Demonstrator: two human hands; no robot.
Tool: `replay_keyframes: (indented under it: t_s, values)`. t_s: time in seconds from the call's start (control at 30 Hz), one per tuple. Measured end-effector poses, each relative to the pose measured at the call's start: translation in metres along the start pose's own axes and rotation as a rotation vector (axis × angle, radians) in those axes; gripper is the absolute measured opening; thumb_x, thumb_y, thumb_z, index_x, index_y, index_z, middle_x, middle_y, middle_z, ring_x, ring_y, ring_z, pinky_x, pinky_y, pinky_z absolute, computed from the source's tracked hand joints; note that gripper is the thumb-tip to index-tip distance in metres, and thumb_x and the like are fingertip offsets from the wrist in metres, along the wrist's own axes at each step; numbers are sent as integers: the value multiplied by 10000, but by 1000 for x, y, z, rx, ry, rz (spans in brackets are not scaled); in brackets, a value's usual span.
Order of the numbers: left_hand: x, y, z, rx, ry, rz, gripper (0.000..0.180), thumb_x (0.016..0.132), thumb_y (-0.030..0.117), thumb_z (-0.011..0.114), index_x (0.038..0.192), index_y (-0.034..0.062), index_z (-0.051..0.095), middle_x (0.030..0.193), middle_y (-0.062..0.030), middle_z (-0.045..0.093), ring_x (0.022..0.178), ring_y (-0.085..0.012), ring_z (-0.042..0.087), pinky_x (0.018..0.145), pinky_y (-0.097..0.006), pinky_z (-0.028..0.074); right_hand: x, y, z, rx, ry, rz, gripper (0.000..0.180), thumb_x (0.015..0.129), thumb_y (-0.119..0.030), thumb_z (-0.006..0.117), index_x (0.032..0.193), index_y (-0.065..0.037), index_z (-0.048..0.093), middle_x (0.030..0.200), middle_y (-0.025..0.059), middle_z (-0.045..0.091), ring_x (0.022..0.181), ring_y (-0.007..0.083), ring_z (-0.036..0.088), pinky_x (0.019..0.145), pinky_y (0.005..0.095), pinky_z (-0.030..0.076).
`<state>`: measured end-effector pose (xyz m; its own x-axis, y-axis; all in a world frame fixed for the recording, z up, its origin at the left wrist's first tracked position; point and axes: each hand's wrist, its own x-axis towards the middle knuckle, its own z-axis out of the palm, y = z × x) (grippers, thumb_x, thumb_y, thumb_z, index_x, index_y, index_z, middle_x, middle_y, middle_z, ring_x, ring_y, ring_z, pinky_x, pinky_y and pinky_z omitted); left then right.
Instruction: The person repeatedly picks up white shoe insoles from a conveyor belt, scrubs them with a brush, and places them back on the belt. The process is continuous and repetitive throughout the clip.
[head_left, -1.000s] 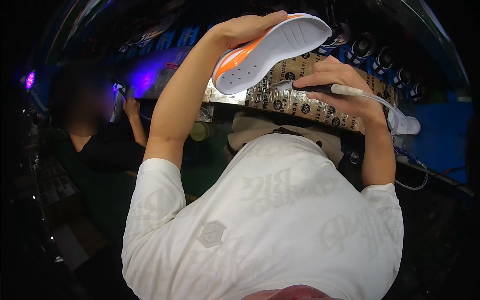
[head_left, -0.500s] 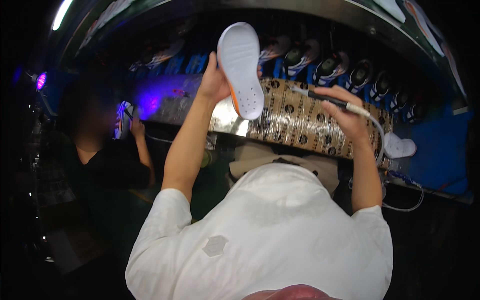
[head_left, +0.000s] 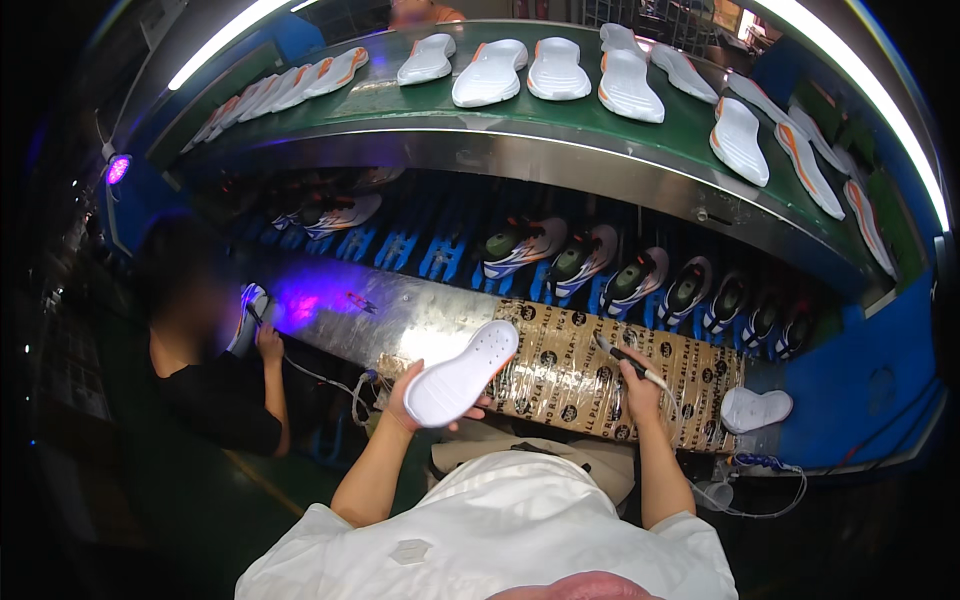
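My left hand [head_left: 402, 398] is closed around the wide end of a white shoe sole [head_left: 455, 378] with an orange edge. Its smooth inner face is up, and small holes dot the end farther from me. My right hand [head_left: 643, 392] grips a dark pen-like glue brush [head_left: 628, 361] trailing a pale hose; its tip points up and left, apart from the sole. Beneath both hands lies a bench covered with printed brown film [head_left: 560, 375]. Another white sole [head_left: 757, 410] rests at the bench's right end.
A green shelf [head_left: 400, 108] across the back carries several white soles [head_left: 630, 85]. Below it, shoes on lasts [head_left: 525, 247] stand along a blue rack [head_left: 440, 258]. At left, a co-worker's hand [head_left: 270, 345] works on a shoe [head_left: 247, 315] near a purple lamp [head_left: 118, 168].
The view has tilted up, bringing the green shelf into sight. My left hand has come lower and turned the sole, so its holed end now points away. The brush stays in my right hand.
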<state>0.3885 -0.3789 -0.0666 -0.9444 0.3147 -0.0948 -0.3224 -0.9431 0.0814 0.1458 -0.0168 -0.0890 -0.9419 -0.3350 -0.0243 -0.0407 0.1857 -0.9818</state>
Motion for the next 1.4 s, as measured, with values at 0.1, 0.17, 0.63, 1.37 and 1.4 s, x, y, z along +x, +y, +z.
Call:
replay_keyframes:
  t_s: [0.1,0.17,0.63,1.37,1.4]
  values:
    - [15,-14,25,27,148,28,918,945,557,529,1635,62,181,1453,-466,366,1209,-633,540,752,-659,599,-6,21,2,73,20,63,286,955,-142,710,1204,-2,719,1186,111,709,1066,213,658,949,324,505]
    - [30,-7,60,53,16,-30,946,913,550,568,1627,55,192,1425,-458,394,1165,-619,569,728,-626,620,-8,23,5,25,22,-39,289,951,-145,714,1200,4,719,1173,115,716,1052,219,666,945,333,509]
    - [286,222,335,585,-107,616,968,1045,684,250,1583,-92,38,1560,-460,176,1272,-559,542,1039,-530,542,-8,22,6,-67,-39,-29,285,935,-138,713,1176,13,722,1113,129,730,1003,232,671,906,347,513]
    - [178,398,253,3087,526,961,423,865,102,686,1288,94,684,1213,-207,658,1079,-408,657,944,-465,540,-9,18,8,-152,6,-44,296,918,-139,706,1171,13,726,1097,148,728,971,251,683,885,356,528]
    - [165,399,254,3097,565,905,424,861,86,684,1284,86,683,1241,-201,658,1098,-411,653,954,-462,540,-8,16,8,-149,-1,-38,291,922,-138,700,1169,12,727,1093,146,728,977,254,685,890,357,528]
